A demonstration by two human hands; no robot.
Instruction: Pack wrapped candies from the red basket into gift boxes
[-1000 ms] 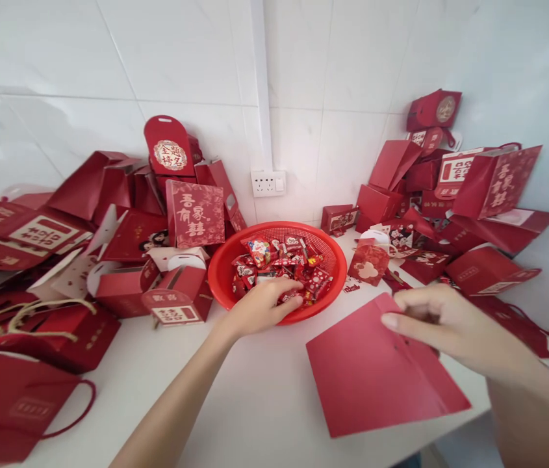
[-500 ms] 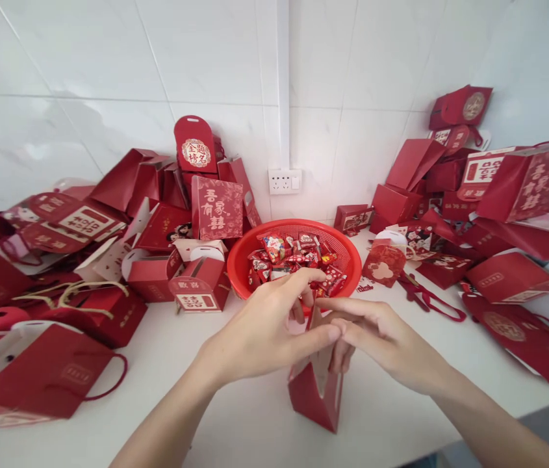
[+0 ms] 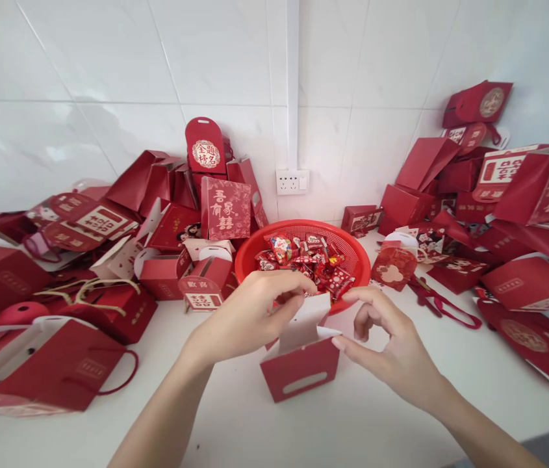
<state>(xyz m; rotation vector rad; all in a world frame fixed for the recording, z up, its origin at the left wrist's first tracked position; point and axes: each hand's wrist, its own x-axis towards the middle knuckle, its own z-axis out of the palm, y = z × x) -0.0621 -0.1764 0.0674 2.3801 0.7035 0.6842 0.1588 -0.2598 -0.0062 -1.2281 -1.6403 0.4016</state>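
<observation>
A small red paper gift box [image 3: 298, 367] stands on the white counter in front of me, its white inner flaps raised at the top and an oval slot in its front face. My left hand [image 3: 255, 318] comes over the box from the left, fingers curled and thumb pressed near the raised back flap. At the box's right side is my right hand [image 3: 391, 338], thumb and forefinger apart in a curve. Its thumb tip touches the front right corner, while the forefinger lies near the back edge of the flaps. Part of the box's left top is hidden by my left hand.
Behind the box sits a red perforated basket [image 3: 359, 250] of wrapped sweets [image 3: 306, 253]. Many red gift boxes [image 3: 62, 364] crowd the left side, and more boxes [image 3: 532, 283] are stacked at the right. A socket [image 3: 292, 182] is on the tiled wall.
The red box has turned so its slotted face is toward me, and its top has opened out. My hands have moved apart, the right one to the box's right side. The view has shifted slightly.
</observation>
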